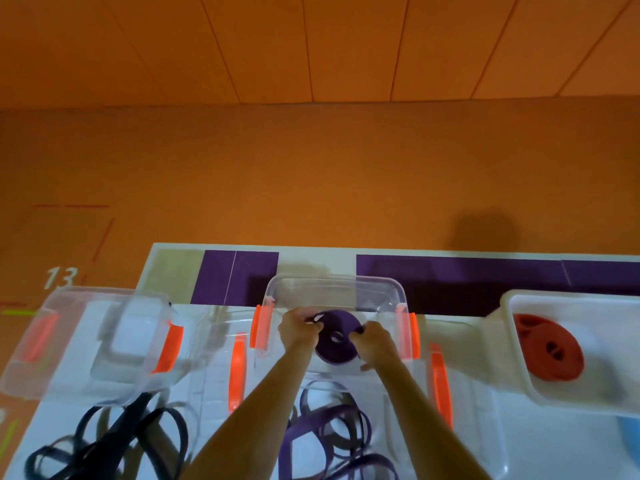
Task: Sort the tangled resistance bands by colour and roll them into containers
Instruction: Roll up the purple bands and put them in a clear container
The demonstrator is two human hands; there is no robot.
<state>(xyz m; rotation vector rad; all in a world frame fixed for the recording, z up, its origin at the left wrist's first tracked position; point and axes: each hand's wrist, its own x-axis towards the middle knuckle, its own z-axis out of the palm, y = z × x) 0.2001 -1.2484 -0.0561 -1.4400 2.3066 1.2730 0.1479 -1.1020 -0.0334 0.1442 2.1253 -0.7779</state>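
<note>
A rolled purple band [335, 341] sits inside the clear middle container [332, 287] with orange latches. My left hand [298, 332] grips the roll's left edge and my right hand [374, 342] grips its right edge, both reaching into the container. Loose purple bands [332, 441] lie tangled on the table between my forearms. Black bands [110, 441] lie tangled at the lower left. Rolled red bands [549, 348] rest in the white container [512, 344] on the right.
A clear container [86, 341] with orange latches stands at the left edge of the white table [485, 410]. A clear lid with orange clips [238, 370] lies under the middle container. A blue object [628, 434] shows at the right edge. Orange floor lies beyond.
</note>
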